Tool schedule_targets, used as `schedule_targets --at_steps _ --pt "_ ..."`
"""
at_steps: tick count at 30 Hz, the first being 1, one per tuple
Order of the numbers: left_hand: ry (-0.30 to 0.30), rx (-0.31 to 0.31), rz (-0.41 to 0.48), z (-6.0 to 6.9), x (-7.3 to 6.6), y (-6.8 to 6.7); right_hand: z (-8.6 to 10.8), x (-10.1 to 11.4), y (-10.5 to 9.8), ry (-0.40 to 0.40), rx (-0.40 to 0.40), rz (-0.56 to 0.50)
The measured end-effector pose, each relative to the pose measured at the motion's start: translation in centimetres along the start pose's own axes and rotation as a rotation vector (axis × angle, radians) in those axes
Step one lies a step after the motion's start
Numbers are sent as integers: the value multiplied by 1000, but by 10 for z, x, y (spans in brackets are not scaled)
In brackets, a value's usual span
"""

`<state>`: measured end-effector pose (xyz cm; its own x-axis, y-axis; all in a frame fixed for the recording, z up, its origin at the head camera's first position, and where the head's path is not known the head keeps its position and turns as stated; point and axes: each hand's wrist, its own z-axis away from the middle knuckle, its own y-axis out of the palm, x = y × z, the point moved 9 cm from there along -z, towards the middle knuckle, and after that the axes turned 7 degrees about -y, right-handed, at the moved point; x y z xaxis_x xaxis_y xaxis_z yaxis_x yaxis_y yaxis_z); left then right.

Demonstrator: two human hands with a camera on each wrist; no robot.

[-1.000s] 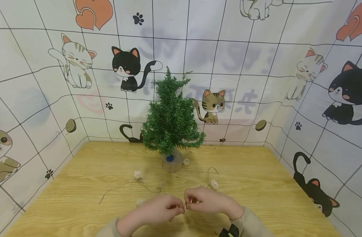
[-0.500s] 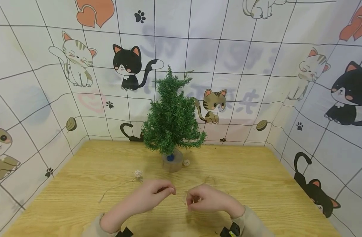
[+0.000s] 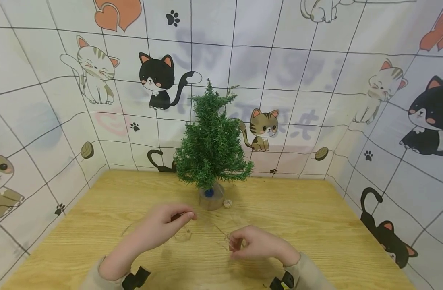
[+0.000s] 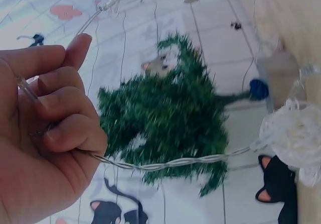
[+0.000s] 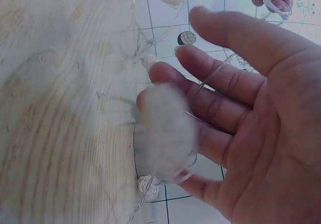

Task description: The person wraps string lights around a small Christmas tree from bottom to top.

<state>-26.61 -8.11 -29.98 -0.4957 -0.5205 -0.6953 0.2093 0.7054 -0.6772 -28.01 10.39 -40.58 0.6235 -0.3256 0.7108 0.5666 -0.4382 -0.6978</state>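
Observation:
My left hand (image 3: 160,223) is raised over the table's left part, fingers curled round the thin twisted wire of a light string (image 4: 190,161). A white woven ball (image 4: 291,133) sits on that wire in the left wrist view. My right hand (image 3: 255,243) is at the front, right of centre, its fingers loosely bent and the thumb apart from them. Wire passes across its fingers, and a blurred white ball (image 5: 168,128) hangs in front of them. A small green artificial tree (image 3: 212,149) stands upright beyond both hands.
The tree's round base (image 3: 212,203) has a blue spot at the trunk. Another small ball (image 3: 227,204) lies by its right side. The wooden table (image 3: 297,209) meets walls covered with cat-print cloth (image 3: 127,60) at the back and sides.
My left hand has moved left and away from me, drawing wire apart from the right hand. The right hand stays nearly in place, its fingers now looser.

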Motion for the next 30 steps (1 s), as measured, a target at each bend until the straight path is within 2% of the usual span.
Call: schedule_targets --at_steps 6,9,13,19,24,30 --pt "-6 -151 -119 3 6 -28 2 -4 -7 37 -21 67" --pt "-20 -205 -163 4 10 -38 2 -4 -9 20 -31 91" --pt "-35 -236 -196 6 14 -47 1 -4 -10 14 -33 80" --pt "-45 -293 -248 9 16 -58 3 -8 -13 57 -56 52" --pt "-61 -337 -285 14 18 -69 3 -10 -20 84 -112 60" --pt "-92 -346 -308 17 22 -79 5 -12 -28 119 -189 81"
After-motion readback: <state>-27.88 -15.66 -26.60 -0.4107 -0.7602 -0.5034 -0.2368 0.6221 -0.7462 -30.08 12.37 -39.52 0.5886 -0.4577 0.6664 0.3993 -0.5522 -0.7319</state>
